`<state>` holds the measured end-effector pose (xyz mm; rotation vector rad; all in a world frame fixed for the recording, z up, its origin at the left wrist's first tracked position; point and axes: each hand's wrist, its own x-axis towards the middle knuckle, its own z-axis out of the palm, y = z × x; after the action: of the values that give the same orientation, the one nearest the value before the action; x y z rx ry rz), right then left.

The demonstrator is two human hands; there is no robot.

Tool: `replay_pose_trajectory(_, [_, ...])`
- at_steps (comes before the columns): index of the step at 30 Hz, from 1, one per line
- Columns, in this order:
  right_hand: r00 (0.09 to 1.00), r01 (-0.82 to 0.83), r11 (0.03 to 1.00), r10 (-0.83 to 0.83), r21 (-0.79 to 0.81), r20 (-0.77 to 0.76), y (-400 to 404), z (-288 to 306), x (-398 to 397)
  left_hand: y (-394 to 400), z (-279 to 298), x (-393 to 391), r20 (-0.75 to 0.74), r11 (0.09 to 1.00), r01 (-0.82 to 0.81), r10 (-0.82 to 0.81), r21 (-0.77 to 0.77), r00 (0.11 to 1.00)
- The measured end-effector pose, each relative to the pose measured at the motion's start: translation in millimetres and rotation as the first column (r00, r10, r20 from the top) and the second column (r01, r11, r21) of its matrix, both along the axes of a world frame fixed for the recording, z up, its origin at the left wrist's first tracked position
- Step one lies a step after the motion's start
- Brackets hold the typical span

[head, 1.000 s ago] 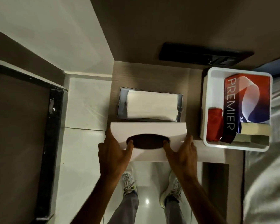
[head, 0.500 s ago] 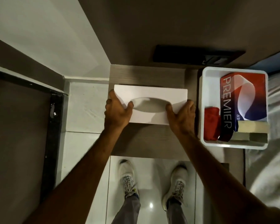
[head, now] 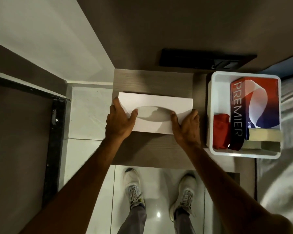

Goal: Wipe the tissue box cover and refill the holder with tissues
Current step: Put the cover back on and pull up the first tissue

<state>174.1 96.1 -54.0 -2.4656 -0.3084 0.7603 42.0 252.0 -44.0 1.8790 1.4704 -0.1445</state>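
The white tissue box cover with an oval slot lies flat on the wooden shelf, over the spot where the holder and its tissues are, which it hides. Pale tissue shows through the slot. My left hand grips the cover's left end, thumb at the slot's edge. My right hand grips its right end the same way.
A white tray stands on the shelf's right, holding a red and blue PREMIER tissue box, a red cloth and a pale sponge block. A dark switch panel is on the wall behind. A bed lies at right.
Both hands carried the cover from the shelf's front edge back over the metal holder and its tissues, which are now hidden. In the last half second the cover has stayed in place.
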Motion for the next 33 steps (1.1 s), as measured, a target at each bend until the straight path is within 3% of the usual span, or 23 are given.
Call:
replay_pose_trajectory(9, [0.997,-0.063,0.996,0.065,-0.066,0.028,1,-2,4,6,1,-1,-0.008,0.997,0.058,-0.057,0.042,0.998])
replay_pose_trajectory(17, [0.999,0.034,0.997,-0.034,-0.067,-0.007,11,-3,10,11,1,6,-0.067,0.998,0.056,-0.056,-0.010,0.996])
replay_pose_trajectory(33, [0.991,0.116,0.993,-0.117,-0.016,-0.071,15,-1,11,20,-1,13,-0.018,0.975,-0.105,0.104,-0.194,0.994])
